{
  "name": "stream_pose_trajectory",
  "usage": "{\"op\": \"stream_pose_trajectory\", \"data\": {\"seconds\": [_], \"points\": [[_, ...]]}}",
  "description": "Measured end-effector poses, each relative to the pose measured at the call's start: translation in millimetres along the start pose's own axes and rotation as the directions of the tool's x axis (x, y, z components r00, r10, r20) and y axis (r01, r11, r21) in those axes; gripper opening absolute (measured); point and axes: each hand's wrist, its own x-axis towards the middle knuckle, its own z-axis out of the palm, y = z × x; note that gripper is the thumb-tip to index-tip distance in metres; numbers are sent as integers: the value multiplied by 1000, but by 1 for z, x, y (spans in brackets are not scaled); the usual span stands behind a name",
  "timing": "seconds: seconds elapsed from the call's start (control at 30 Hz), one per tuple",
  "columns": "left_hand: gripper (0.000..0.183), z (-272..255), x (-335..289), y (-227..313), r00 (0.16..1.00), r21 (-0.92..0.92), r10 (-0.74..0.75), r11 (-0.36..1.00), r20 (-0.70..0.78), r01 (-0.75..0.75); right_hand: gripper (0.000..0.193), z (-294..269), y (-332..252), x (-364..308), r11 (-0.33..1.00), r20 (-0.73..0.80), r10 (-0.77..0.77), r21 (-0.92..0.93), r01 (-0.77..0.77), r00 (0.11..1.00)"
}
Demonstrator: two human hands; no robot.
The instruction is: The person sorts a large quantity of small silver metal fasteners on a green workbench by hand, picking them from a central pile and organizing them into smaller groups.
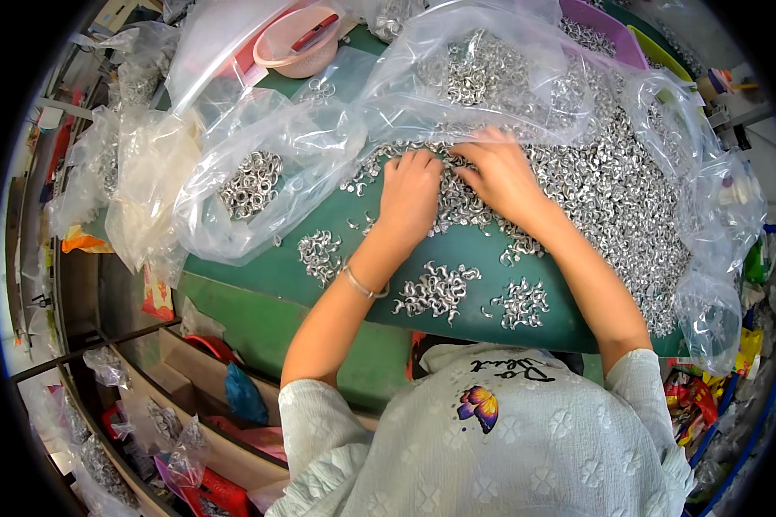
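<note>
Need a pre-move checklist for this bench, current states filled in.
1. Left hand at the large pile of silver metal pieces: ok.
2. Right hand at the same pile, beside the left: ok.
3. Piece pinched in either hand: cannot tell, the grip is not clear from this angle.
4. Left heap, middle heap and right heap apart from one another: ok.
5. Green surface between left heap and pile free of strays: not ok, a few loose pieces lie there.
6. Silver rings kept apart from the pile: ok, they sit in clear plastic.
</note>
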Motion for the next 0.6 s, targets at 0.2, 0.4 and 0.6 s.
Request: {"op": "stream_pose_trajectory", "data": {"seconds": [0.2, 0.4, 0.6], "points": [[17, -27, -34, -11, 998, -87, -19, 996, -66, 13, 12, 2, -3, 8, 996, 208, 15, -88, 3, 978], [20, -26, -25, -9, 983, -108, -163, 982, -87, 153, 15, 4, -10, 1, 1000, 85, 13, 19, -15, 996], [15, -29, -29, -24, 983, -162, -165, 975, -87, 149, 20, -1, 4, 5, 998, 57, 51, -30, -50, 997]]}}
